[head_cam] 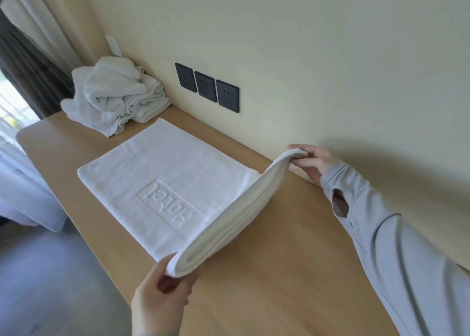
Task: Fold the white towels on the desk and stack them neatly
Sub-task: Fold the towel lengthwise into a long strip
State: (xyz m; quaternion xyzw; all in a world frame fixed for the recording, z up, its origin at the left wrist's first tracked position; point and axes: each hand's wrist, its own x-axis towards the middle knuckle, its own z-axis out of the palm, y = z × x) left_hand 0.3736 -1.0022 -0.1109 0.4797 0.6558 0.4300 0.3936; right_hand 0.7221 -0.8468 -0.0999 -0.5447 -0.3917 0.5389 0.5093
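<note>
A white towel (152, 173) embossed with "Hotel" lies spread on the wooden desk (267, 272). Its near end is lifted off the desk and arches over the flat part. My left hand (160, 300) pinches the lifted edge at the corner closest to me. My right hand (312, 163) pinches the other lifted corner, close to the wall. A heap of crumpled white towels (112, 99) sits at the far left end of the desk, on top of a few folded ones.
A cream wall (305, 43) runs along the desk's far side, with three dark sockets (206, 86) just above the surface. The desk's front edge drops to a grey floor (50, 285) at left. Curtains (28, 63) hang at far left.
</note>
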